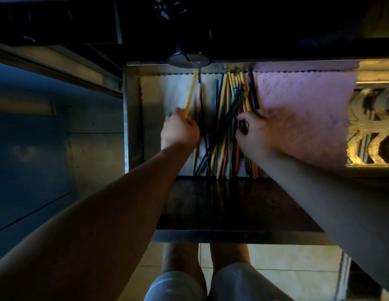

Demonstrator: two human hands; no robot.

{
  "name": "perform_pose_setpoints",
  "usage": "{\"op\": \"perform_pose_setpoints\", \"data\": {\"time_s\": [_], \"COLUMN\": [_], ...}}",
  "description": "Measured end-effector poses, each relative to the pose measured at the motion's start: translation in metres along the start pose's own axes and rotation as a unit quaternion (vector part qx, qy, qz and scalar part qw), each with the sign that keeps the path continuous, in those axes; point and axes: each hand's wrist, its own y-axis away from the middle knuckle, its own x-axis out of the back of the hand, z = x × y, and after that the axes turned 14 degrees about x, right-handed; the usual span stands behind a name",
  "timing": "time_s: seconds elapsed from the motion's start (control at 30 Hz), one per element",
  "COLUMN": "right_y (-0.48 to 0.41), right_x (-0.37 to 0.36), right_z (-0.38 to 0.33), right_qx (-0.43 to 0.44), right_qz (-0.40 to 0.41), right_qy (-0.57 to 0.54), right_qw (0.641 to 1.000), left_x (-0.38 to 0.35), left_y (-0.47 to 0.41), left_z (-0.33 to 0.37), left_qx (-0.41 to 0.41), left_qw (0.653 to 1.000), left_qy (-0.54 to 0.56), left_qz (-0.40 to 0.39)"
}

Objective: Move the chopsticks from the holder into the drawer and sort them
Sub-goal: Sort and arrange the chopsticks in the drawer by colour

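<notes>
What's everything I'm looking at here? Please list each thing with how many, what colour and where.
open metal drawer: one, grey, centre.
pile of thin coloured chopsticks: many, uncountable; yellow, black, green, orange, red; crossed in the drawer's middle.
yellow chopstick: one, perhaps two; left of the pile.
pale liner sheet: one, whitish, drawer's left part.
pink textured liner sheet: one, drawer's right part.
dark round object: one, black, above the drawer's far edge; too dim to identify.
tiled floor: pale, bottom.
legs in light shorts: two, bottom centre.
left hand: pinches the yellow chopstick.
right hand: fingers curled at the pile's right side; grip unclear.
</notes>
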Motion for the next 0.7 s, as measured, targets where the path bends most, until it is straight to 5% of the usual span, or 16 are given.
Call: {"op": "perform_pose_setpoints", "data": {"time_s": [0.33, 0.7], "right_y": [-0.008, -0.032], "right_x": [0.000, -0.011], "right_z": [-0.015, -0.034], "right_qx": [0.051, -0.016], "right_qz": [0.041, 0.023], "right_qy": [-0.031, -0.028], "right_qw": [0.997, 0.999], "left_x": [-0.015, -0.007], "left_y": [-0.004, -0.007], "left_z": [0.006, 0.002], "left_qx": [0.062, 0.086], "left_qw": [0.996, 0.992], "left_qy": [-0.021, 0.053], "left_qz": [-0.056, -0.071]}}
